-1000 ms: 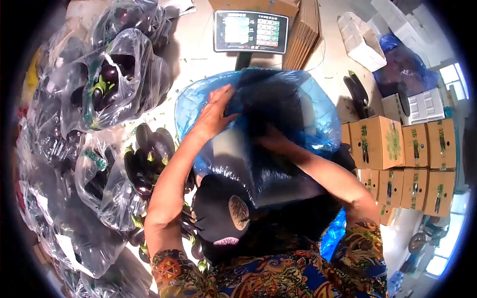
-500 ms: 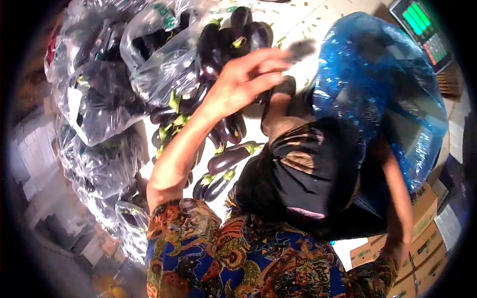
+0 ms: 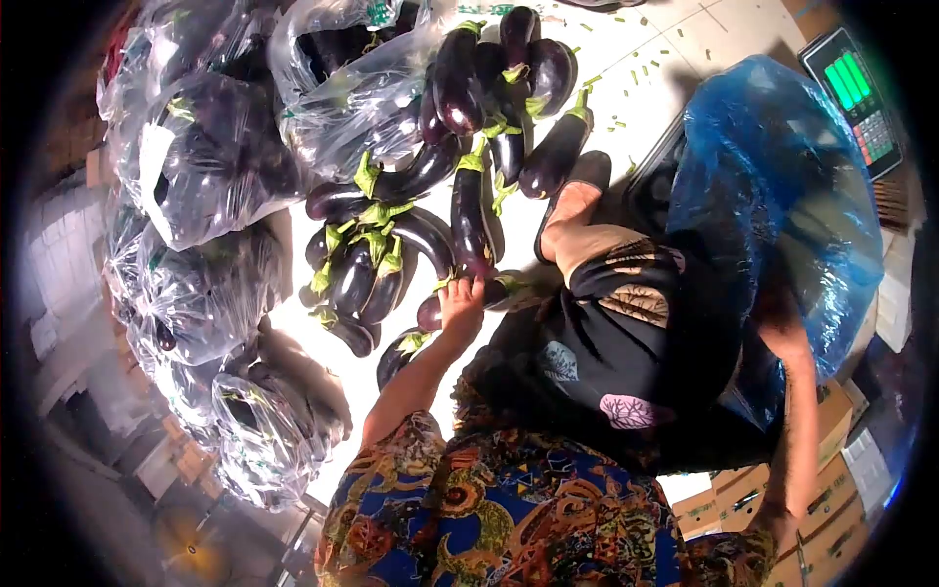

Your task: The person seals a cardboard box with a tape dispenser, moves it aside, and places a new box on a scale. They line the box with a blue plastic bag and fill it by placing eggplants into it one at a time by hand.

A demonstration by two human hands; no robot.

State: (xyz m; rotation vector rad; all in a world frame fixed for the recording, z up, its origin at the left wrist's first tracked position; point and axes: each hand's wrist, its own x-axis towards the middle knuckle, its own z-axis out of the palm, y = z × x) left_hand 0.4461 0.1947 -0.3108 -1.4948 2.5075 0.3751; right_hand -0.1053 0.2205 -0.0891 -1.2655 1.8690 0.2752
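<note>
My left hand (image 3: pixel 462 308) reaches down onto an eggplant (image 3: pixel 497 292) lying crosswise, fingers curled over it. Its fingertips are by the lower end of a long upright-lying eggplant (image 3: pixel 471 220). Around them lie several more dark purple eggplants with green caps, among them a cluster (image 3: pixel 357 274) to the left and a heap (image 3: pixel 460 83) farther up. On the right, my right hand (image 3: pixel 782 331) is at the near side of a large blue plastic bag (image 3: pixel 729 166). Shadow and plastic hide its fingers. The bag stands wide, its inside partly in shadow.
Clear plastic bags (image 3: pixel 210 166) filled with eggplants line the left side. A scale display (image 3: pixel 849 93) with green digits stands at upper right. Green stem scraps (image 3: pixel 634 76) dot the pale floor. Cardboard boxes (image 3: pixel 831 499) stand at lower right. My shod foot (image 3: pixel 577 196) is between eggplants and bag.
My left hand has come down and back from above the upper eggplants to the crosswise eggplant. My right hand stays by the blue bag. The whole view has shifted slightly.
</note>
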